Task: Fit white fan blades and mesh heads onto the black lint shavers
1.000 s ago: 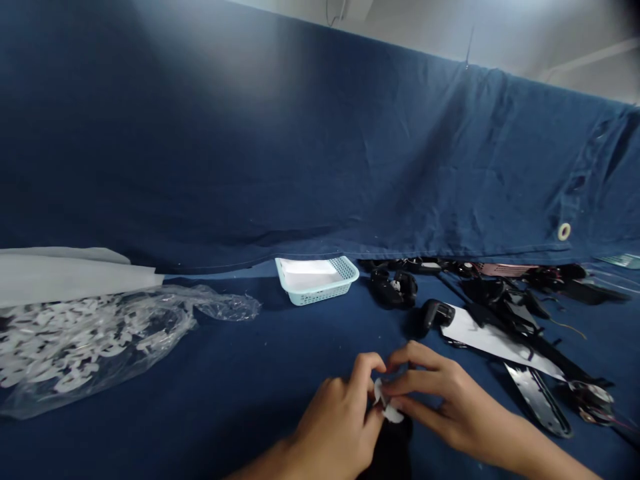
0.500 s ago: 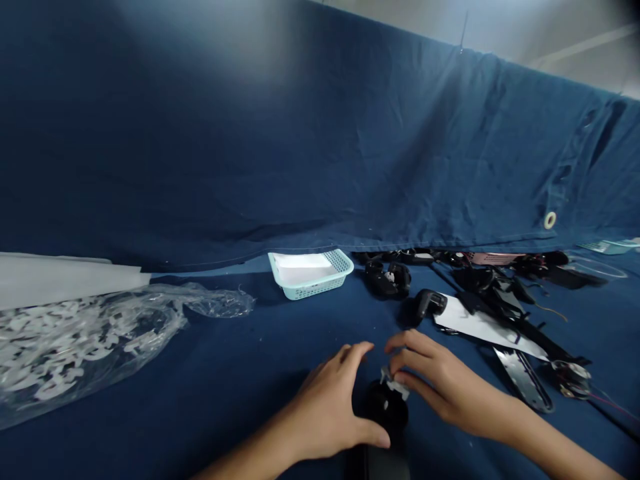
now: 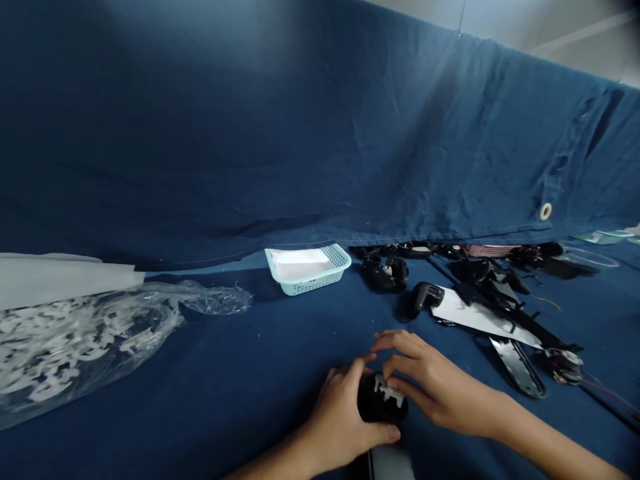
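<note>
A: Left end, what was there?
B: Clear plastic bag (image 3: 215, 299), lying on the blue cloth (image 3: 200, 393). Loose heap of small white parts (image 3: 55, 383) in its left portion; the right end was crumpled. A pale sheet (image 3: 60, 280) lay just behind it.
A: Next container?
B: Light blue basket (image 3: 310, 285), perforated walls, near the curtain (image 3: 280, 147). White paper (image 3: 303, 261) inside, lining the bottom and one side.
A: Left hand (image 3: 340, 423)?
B: Moderately open, curved around the round end of a black unit (image 3: 384, 415), thumb along its near side.
A: And the white piece (image 3: 389, 391)?
B: On top of that round end, between the hands.
A: Right hand (image 3: 435, 383)?
B: Thumb and forefinger close together at the edge of the piece, other fingers bent. Couldn't tell whether it was pinched or just touched.
A: Far right?
B: Black parts (image 3: 385, 273) and a white strip (image 3: 480, 319) on the cloth. Pink bin (image 3: 487, 251) behind, contents hidden. Second blue basket (image 3: 605, 237) at the far edge, contents unclear.
</note>
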The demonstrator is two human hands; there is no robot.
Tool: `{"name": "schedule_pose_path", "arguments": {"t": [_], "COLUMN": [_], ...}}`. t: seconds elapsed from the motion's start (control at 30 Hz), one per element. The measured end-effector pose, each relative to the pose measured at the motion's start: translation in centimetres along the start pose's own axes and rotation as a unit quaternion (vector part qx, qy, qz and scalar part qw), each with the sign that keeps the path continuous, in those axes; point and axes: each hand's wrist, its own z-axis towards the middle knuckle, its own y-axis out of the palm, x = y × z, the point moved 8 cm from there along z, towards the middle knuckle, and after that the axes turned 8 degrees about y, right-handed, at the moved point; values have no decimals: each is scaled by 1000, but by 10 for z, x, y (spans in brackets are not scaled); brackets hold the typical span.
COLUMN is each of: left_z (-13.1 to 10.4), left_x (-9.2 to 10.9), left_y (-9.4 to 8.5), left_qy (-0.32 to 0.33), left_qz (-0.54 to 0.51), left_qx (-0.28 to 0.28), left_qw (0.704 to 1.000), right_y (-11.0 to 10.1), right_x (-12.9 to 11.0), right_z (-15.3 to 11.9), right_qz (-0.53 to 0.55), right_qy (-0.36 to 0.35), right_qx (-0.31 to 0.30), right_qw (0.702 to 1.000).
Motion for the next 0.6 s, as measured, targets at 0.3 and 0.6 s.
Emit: {"name": "schedule_pose_path", "arguments": {"t": [0.3,0.6], "left_z": [-1,-2], "left_x": [-3,1], "left_y": [0,0], "left_qy": [-8,19], "left_qz": [-20,-2], "left_qx": [15,27], "left_qw": [1000,999], "right_y": [-9,3], "right_x": [-7,-13], "right_z": [2,1], "right_qz": [-52,-120], "right_qy": [-10,-34], "right_qx": [28,12], "right_qw": [998,992]}}
